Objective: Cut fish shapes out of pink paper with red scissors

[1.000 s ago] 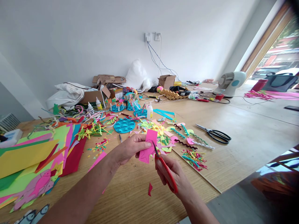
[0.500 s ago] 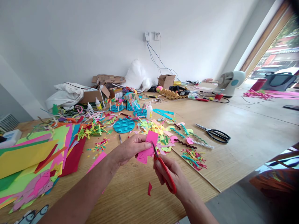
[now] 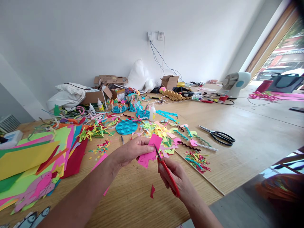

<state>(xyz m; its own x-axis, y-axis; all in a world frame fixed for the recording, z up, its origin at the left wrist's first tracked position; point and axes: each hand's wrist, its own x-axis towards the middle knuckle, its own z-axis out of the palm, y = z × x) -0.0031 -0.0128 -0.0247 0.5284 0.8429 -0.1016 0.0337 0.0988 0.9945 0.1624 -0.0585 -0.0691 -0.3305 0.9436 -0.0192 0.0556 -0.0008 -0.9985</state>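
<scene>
My left hand [image 3: 133, 151] pinches a piece of pink paper [image 3: 149, 152] and holds it up over the wooden table [image 3: 242, 148]. My right hand [image 3: 177, 179] grips red-handled scissors [image 3: 167, 172], whose blades bite into the paper's right edge. A small red paper scrap [image 3: 152, 191] lies on the table just below the hands. Behind the paper is a heap of cut coloured shapes [image 3: 163, 134].
Stacked coloured paper sheets [image 3: 35, 158] cover the table's left. Black scissors [image 3: 219, 136] lie to the right, twisted pipe cleaners [image 3: 197, 144] and a thin wooden stick [image 3: 201, 175] near them. Glue bottles [image 3: 152, 114], a blue disc [image 3: 126, 127], boxes and a fan [image 3: 234, 84] stand further back.
The pink paper has turned a little in my left hand and its lower tip has shifted left as the scissors cut into it. Both hands stay in about the same place.
</scene>
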